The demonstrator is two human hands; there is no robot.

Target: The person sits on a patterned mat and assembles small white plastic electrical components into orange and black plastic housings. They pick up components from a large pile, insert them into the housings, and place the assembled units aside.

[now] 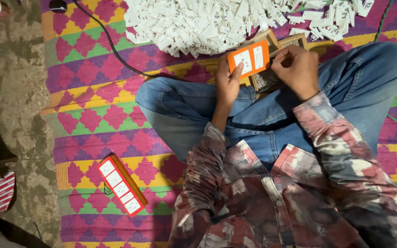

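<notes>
Orange frame point(249, 58) with two white rectangular pieces set in it is held above the person's crossed legs in blue jeans point(272, 110), just in front of the big heap of white plastic pieces point(217, 20). The left hand point(228, 85) grasps the frame from below, with the thumb pressed on the left white piece. The right hand point(296, 69) is at the right edge of the frame, fingers curled and pinched together; whether it holds a small piece I cannot tell. Directly behind the frame, touching the heap, is a small wooden box point(272, 76) with a dark patterned inside. Far from the frame, down to the left on the colourful woven mat point(93, 115), lies a long red strip point(121, 185) with a row of white square pieces. A black cable point(111, 46) runs across the mat, left of the frame.
</notes>
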